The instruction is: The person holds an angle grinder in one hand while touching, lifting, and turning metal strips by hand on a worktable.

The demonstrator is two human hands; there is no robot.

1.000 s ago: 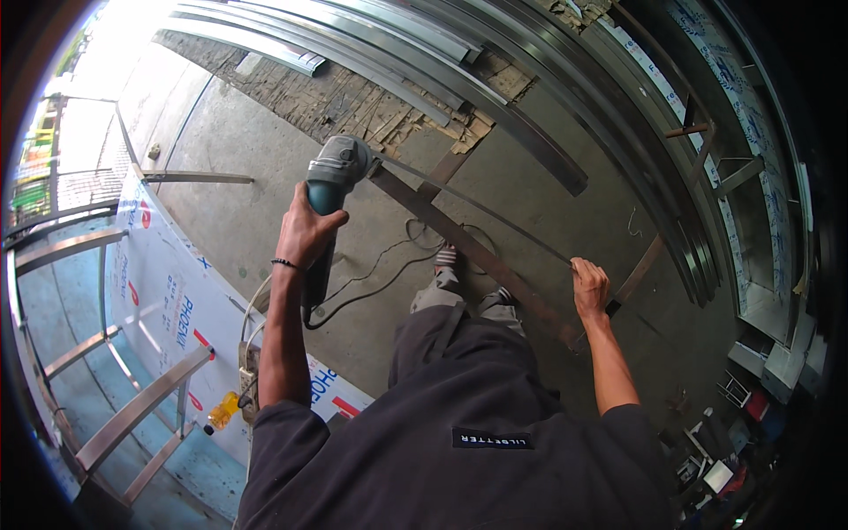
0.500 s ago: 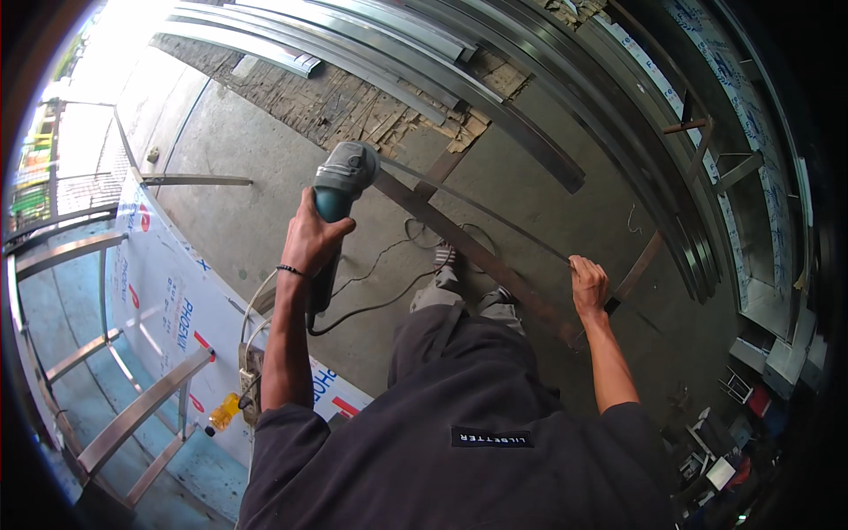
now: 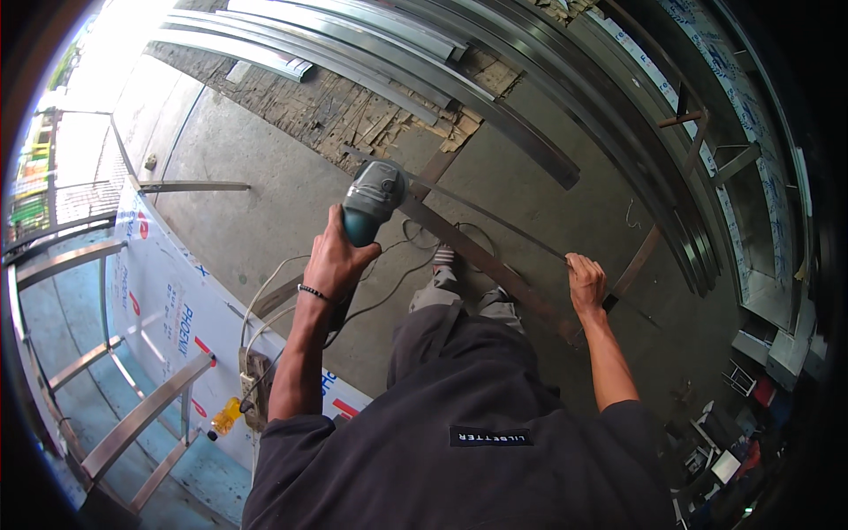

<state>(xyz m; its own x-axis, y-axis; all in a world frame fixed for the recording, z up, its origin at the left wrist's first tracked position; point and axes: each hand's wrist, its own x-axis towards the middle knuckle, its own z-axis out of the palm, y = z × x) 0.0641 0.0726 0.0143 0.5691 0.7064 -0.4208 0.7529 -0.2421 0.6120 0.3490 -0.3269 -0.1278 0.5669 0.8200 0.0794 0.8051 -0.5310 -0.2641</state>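
Observation:
My left hand [image 3: 334,261] is wrapped round a teal and grey angle grinder [image 3: 375,193], its head pointing away from me. The grinder's head lies over a thin metal bar [image 3: 495,216], whose far end shows just beyond it. Whether the disc touches the bar is hidden under the head. At the bar's near right end, my right hand [image 3: 586,281] is closed on it. A brown steel beam [image 3: 477,253] lies under and beside the bar, across the floor in front of my feet. A dark cord [image 3: 389,296] trails from the grinder.
Long metal profiles [image 3: 530,115] are stacked on worn boards [image 3: 327,115] at the far side. On the left stand a metal frame [image 3: 146,411] and a film-covered sheet [image 3: 168,300]. A power strip [image 3: 254,389] and a bottle of yellow liquid [image 3: 226,417] are near my left elbow.
My left hand has carried the grinder to the right and slightly nearer along the bar, uncovering the bar's far end. My right hand stays at almost the same place.

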